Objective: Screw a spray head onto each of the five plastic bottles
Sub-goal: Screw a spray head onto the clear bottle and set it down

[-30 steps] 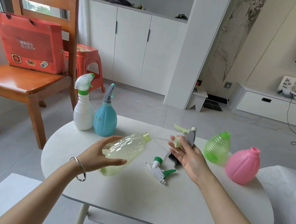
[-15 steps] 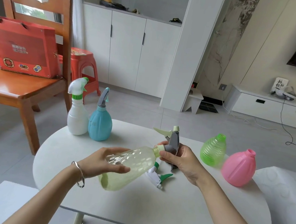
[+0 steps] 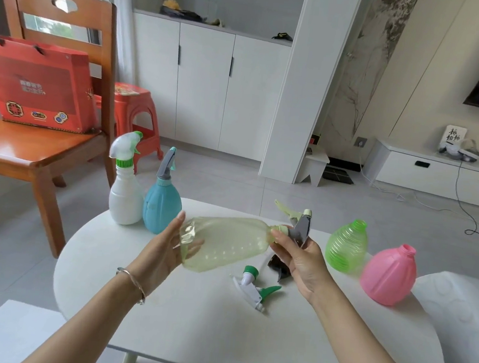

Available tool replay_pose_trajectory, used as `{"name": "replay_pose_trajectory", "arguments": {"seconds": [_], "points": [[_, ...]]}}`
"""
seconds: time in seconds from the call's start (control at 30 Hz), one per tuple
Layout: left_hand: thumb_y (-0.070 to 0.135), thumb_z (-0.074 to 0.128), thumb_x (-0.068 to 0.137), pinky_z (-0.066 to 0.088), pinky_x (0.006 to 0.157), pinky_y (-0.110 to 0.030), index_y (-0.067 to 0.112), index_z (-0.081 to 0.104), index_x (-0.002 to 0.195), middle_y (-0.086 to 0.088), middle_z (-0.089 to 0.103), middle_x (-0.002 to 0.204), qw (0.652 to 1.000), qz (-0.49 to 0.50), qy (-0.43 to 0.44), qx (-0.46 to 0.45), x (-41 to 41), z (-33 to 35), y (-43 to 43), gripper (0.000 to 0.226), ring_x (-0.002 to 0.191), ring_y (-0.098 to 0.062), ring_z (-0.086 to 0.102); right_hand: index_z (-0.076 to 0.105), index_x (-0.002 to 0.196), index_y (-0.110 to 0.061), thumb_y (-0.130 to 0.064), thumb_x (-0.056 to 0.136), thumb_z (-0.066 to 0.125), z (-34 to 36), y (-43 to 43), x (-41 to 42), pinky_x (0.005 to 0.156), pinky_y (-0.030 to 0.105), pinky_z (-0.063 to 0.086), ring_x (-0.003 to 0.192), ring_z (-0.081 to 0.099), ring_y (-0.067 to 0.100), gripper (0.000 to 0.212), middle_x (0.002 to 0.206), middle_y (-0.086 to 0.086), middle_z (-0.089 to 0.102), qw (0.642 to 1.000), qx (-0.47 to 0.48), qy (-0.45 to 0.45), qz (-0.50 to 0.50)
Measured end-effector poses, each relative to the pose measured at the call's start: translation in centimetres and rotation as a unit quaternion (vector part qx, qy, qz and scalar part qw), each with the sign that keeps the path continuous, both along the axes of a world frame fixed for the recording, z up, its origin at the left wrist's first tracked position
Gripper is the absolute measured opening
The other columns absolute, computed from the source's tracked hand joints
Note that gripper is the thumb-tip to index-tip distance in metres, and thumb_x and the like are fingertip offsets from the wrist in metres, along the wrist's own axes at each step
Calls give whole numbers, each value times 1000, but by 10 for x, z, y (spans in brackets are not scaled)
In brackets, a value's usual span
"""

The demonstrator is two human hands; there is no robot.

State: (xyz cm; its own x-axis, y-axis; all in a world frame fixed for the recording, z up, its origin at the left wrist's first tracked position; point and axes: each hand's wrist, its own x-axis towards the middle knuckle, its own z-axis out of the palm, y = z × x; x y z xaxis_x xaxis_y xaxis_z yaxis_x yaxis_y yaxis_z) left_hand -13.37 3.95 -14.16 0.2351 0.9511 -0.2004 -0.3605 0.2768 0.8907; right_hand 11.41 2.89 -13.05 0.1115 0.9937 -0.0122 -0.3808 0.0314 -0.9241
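Note:
My left hand point(image 3: 164, 247) holds the base of a pale yellow clear bottle point(image 3: 226, 243), which lies sideways in the air above the white table point(image 3: 217, 340). My right hand point(image 3: 298, 257) grips a grey and pale green spray head point(image 3: 298, 225) set against the bottle's neck. A white bottle point(image 3: 125, 196) and a blue bottle point(image 3: 161, 209) stand at the back left, each with a spray head on. A green bottle point(image 3: 346, 247) and a pink bottle point(image 3: 388, 276) stand headless on the right. A white and green spray head point(image 3: 253, 288) lies on the table; a dark one point(image 3: 275, 265) lies partly behind my right hand.
A wooden chair point(image 3: 31, 146) with a red box point(image 3: 39, 86) on its seat stands left of the table. A red stool point(image 3: 133, 112) is behind it. White cabinets line the back wall. A white cushion edge point(image 3: 469, 306) touches the table's right side.
The bottle has been lifted and turned more level. The spray head in my right hand came from apart to the bottle's neck. My left hand slid to the bottle's base.

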Motion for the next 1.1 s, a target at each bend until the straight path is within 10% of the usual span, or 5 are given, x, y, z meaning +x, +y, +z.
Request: {"name": "replay_pose_trajectory", "arguments": {"seconds": [0.27, 0.63, 0.77, 0.9, 1.1], "points": [[71, 50, 64, 59, 59, -42, 25, 55, 116, -5, 61, 115, 990, -36, 114, -69, -7, -2, -6, 70, 78, -28, 68, 65, 88, -15, -11, 78, 71, -4, -8, -2, 72, 27, 58, 80, 67, 4, 13, 79, -12, 68, 988, 14, -133, 78], [66, 61, 59, 61, 70, -36, 22, 46, 126, 8, 56, 122, 975, -78, 195, 73, -10, 3, -15, 82, 86, -9, 72, 61, 91, -11, -22, 85, 63, -7, -7, 0, 65, 20, 53, 72, 68, 8, 12, 80, 1, 66, 992, -33, -116, 36], [22, 80, 65, 50, 96, -38, 39, 40, 132, -6, 50, 135, 985, -94, 109, 92, -15, -1, -11, 80, 115, -27, 61, 61, 87, -13, -21, 85, 63, -7, -6, -2, 62, 19, 53, 72, 70, 10, 9, 75, -2, 67, 996, -39, -73, 31], [65, 57, 71, 57, 84, -36, 54, 27, 133, 4, 45, 136, 990, -100, 89, 38, -8, -1, -11, 70, 116, -29, 58, 63, 89, -11, -20, 83, 64, -8, -6, -4, 62, 18, 54, 71, 70, 8, 10, 78, -1, 68, 996, -32, -82, 29], [54, 87, 48, 55, 84, -26, 31, 48, 127, 1, 62, 127, 989, -109, 73, 62, -12, -7, -8, 91, 111, -18, 63, 62, 88, -11, -17, 84, 63, -10, -5, -1, 63, 18, 54, 69, 69, 10, 7, 78, 2, 65, 996, -46, -72, 30]]}}
